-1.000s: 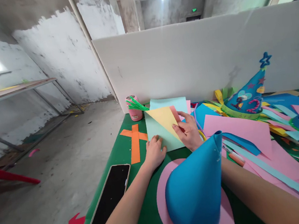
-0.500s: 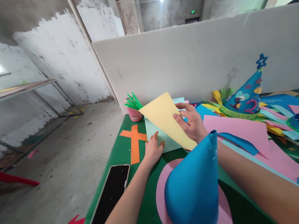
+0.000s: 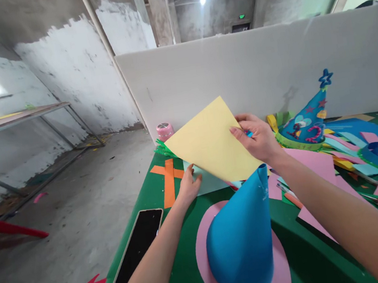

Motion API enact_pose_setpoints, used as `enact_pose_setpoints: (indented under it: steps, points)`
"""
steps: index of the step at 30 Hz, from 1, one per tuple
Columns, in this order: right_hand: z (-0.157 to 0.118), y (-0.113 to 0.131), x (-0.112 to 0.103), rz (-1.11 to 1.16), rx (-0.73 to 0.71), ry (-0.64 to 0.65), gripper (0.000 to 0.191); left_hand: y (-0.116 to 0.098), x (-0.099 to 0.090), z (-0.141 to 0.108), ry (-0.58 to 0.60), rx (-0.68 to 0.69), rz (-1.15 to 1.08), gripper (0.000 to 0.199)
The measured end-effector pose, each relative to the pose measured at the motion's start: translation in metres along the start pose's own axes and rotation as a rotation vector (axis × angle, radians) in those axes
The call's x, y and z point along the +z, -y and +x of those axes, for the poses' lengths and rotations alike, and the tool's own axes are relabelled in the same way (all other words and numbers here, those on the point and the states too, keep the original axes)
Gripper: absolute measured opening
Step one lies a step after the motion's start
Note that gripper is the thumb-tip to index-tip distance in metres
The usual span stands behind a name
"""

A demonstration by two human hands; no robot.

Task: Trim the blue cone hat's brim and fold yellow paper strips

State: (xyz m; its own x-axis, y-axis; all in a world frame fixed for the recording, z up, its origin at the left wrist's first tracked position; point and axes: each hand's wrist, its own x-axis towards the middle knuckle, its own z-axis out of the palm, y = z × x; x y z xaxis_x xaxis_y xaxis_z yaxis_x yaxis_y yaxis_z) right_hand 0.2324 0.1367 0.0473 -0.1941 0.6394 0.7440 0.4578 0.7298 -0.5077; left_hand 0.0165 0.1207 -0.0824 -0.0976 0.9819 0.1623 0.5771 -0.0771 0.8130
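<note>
The right hand holds the yellow sheet higher than before.

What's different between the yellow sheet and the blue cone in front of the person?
The yellow sheet is spread out, while the blue cone is rolled to a point. The yellow sheet is held up by the right hand; the blue cone stands on a pink disc. Shared: neither shows stickers on the side in view.

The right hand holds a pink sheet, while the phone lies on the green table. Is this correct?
Only the colour is wrong: in the head view, the right hand holds a yellow sheet. The phone does lie on the green table.
</note>
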Motion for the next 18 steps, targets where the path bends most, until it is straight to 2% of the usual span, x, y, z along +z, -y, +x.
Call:
enact_pose_setpoints:
  steps: [5,9,13,16,18]
  points:
    - [0.003,0.003,-0.022,0.035,0.039,-0.05,0.027,0.0,-0.003,0.001,-0.011,-0.029,-0.038,0.035]
    - [0.007,-0.001,-0.051,0.076,0.094,-0.169,0.037,0.002,-0.004,0.004,-0.013,-0.046,-0.094,0.034]
    - [0.012,-0.004,-0.079,0.141,0.109,-0.309,0.029,0.0,-0.005,0.004,0.011,-0.045,-0.192,0.032]
    - [0.012,0.002,-0.093,0.191,0.079,-0.355,0.017,-0.002,-0.005,-0.001,0.008,-0.077,-0.236,0.032]
    - [0.012,0.007,-0.102,0.192,0.033,-0.378,0.017,-0.003,-0.006,-0.004,-0.024,-0.11,-0.239,0.032]
